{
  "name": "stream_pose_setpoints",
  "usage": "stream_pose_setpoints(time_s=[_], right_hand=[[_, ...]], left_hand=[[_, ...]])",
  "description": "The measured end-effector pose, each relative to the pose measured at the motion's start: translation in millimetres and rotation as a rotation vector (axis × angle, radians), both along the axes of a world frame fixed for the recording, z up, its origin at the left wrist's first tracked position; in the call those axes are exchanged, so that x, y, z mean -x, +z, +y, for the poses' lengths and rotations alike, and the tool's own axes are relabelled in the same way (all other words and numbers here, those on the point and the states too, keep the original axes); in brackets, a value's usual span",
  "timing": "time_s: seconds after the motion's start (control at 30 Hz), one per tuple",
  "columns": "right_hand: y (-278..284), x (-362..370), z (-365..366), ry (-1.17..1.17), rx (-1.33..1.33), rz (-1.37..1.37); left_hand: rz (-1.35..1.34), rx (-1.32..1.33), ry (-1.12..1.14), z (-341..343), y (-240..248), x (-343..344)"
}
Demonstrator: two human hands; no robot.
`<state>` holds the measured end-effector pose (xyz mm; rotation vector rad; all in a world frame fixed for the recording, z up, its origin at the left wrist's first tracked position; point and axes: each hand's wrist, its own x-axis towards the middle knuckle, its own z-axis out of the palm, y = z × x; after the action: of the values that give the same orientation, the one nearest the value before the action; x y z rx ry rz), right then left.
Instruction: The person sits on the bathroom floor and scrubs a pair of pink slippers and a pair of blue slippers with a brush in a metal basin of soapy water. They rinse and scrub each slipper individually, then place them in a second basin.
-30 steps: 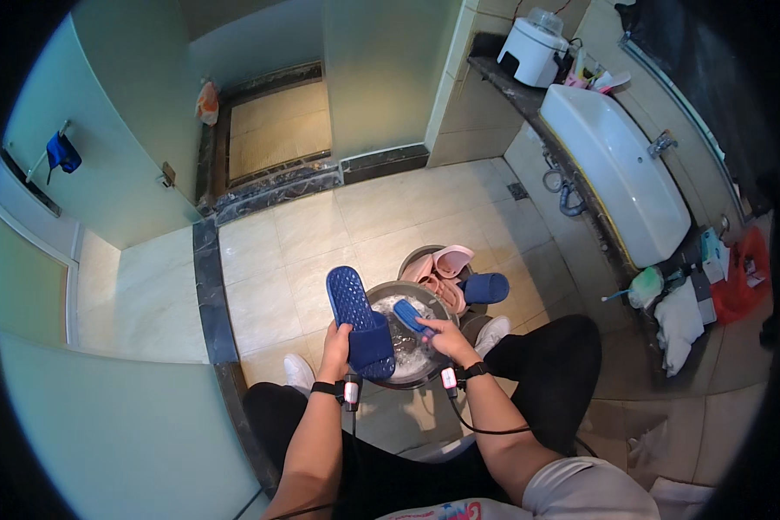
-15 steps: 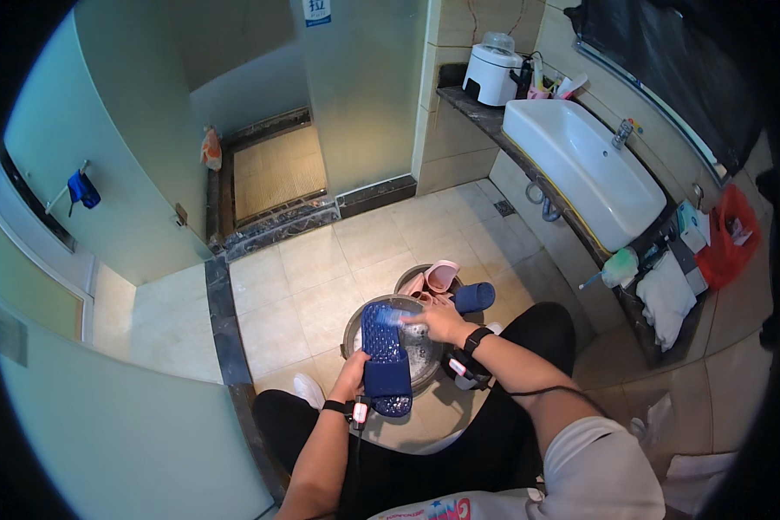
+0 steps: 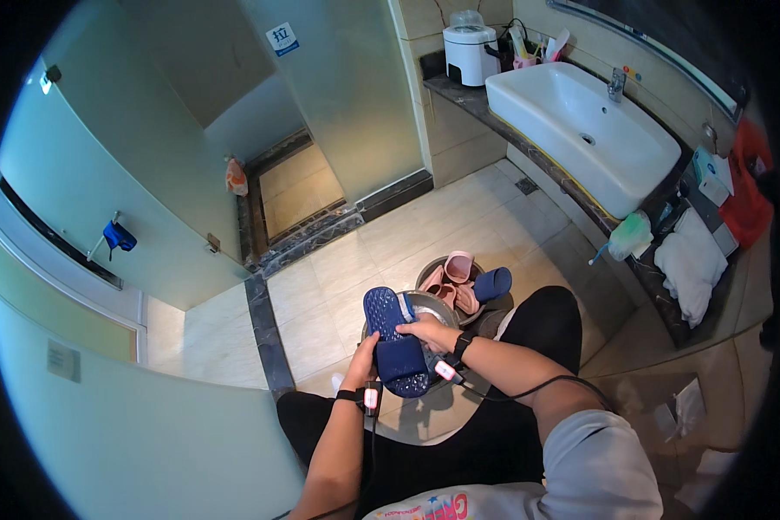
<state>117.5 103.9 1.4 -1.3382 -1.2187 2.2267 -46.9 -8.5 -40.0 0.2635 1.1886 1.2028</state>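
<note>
A dark blue slide slipper (image 3: 400, 357) is held up over a grey basin (image 3: 446, 305). My left hand (image 3: 361, 360) grips its left edge, the fingers closed around the side. My right hand (image 3: 429, 331) is closed on a small scrub brush (image 3: 406, 307) with pale bristles, at the slipper's right edge; its thumb lies against the slipper. Most of the brush is hidden behind the slipper and hand. White suds show on the slipper's sole and in the basin, whose near part the slipper and my hands cover.
Behind, a second basin (image 3: 421, 276) holds pink slippers (image 3: 459, 267) and another blue slipper (image 3: 492, 283). To the right, a dark counter (image 3: 542, 156) carries a white sink (image 3: 581, 130), a white appliance (image 3: 471, 56), a white cloth (image 3: 692, 260) and a red bag (image 3: 748, 186). A frosted glass door (image 3: 147, 407) stands left.
The brush has moved from across the slipper's upper footbed to its right edge, and my right hand has come lower. The head view has shifted, so the room appears turned.
</note>
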Motion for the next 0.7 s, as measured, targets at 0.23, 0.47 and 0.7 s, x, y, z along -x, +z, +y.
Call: stream_pose_setpoints(time_s=[0.23,0.47,0.7], right_hand=[[-46,13,22,-0.071,0.342,-0.093],[-47,19,13,-0.222,0.180,-0.117],[-35,-14,11,0.347,-0.811,-0.509]], left_hand=[[0.036,-0.053,0.025,-42,32,-19],[0.220,0.038,0.212,-58,27,-50],[0.606,0.164,0.317,-67,-22,-49]])
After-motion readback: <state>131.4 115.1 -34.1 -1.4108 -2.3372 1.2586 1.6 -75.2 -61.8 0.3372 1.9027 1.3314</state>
